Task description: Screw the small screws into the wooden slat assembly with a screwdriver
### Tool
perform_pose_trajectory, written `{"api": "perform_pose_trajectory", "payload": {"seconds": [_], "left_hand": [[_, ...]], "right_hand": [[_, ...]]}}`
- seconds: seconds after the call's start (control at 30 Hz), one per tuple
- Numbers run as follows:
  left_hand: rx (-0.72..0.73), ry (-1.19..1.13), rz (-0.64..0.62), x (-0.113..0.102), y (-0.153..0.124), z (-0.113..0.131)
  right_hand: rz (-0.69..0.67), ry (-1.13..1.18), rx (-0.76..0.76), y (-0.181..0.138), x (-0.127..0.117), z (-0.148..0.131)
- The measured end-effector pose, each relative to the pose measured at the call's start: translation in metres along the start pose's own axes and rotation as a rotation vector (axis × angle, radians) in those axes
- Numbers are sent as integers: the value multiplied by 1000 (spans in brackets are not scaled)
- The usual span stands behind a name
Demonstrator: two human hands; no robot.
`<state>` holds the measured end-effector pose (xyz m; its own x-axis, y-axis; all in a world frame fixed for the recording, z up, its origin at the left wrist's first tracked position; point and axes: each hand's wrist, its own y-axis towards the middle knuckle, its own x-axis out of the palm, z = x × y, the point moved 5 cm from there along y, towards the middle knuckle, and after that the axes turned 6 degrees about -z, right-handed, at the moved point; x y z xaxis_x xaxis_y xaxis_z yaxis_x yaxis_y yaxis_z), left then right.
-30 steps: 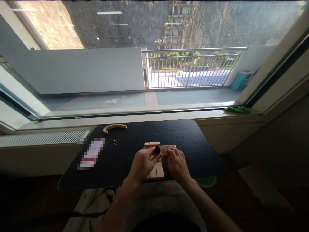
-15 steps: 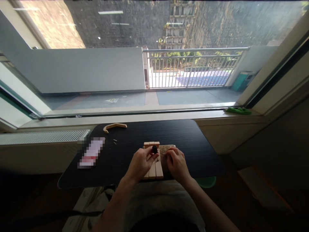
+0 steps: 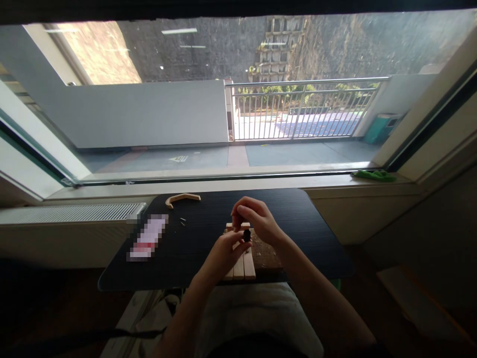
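Observation:
In the head view, my left hand (image 3: 222, 253) pinches a small dark knob-like piece (image 3: 247, 235) between thumb and fingers, over a pale slatted wooden piece (image 3: 238, 271). My right hand (image 3: 257, 218) is raised just above and beyond that piece, its fingers curled and pressed together. Whatever they hold, if anything, is too small to make out. Under my right forearm a rough brown block (image 3: 266, 252) lies beside the slats on the black table (image 3: 313, 248). My hands cover part of the slatted piece.
A curved wooden strip (image 3: 183, 197) lies at the table's far left. Closer in are a few small metal bits (image 3: 182, 221) and a blurred-out pinkish rectangle (image 3: 149, 236). Beyond the table stand a window sill (image 3: 261, 184) with a green cloth (image 3: 374, 175) and a radiator (image 3: 74, 213).
My right hand has lifted off the brown block and come left and away from me, above the dark piece. My left hand keeps its pinch. The whole view has shifted slightly.

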<state>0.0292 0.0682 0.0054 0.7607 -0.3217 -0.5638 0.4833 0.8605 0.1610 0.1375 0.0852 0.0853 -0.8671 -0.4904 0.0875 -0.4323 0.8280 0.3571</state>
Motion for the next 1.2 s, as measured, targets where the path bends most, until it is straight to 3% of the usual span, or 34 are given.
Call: {"api": "perform_pose_trajectory", "payload": {"seconds": [0.13,0.33,0.4,0.7,0.9,1.2], "left_hand": [[-39,-30,4,2,0,-10],[-62,-29,-62,4,-1,-8],[-40,20,-42,2,-1,-8],[4,-7,49,7,-5,-17],[-16,-86,-31,7,0,-18],[-58,-58,-19,1,6,-4]], "right_hand": [[-263,43,181,6,15,12],[-509,-31,283,5,17,12],[-520,-80,299,6,17,13],[-246,-292,216,3,22,17],[-89,-326,171,2,21,19],[216,-312,99,0,15,28]]}}
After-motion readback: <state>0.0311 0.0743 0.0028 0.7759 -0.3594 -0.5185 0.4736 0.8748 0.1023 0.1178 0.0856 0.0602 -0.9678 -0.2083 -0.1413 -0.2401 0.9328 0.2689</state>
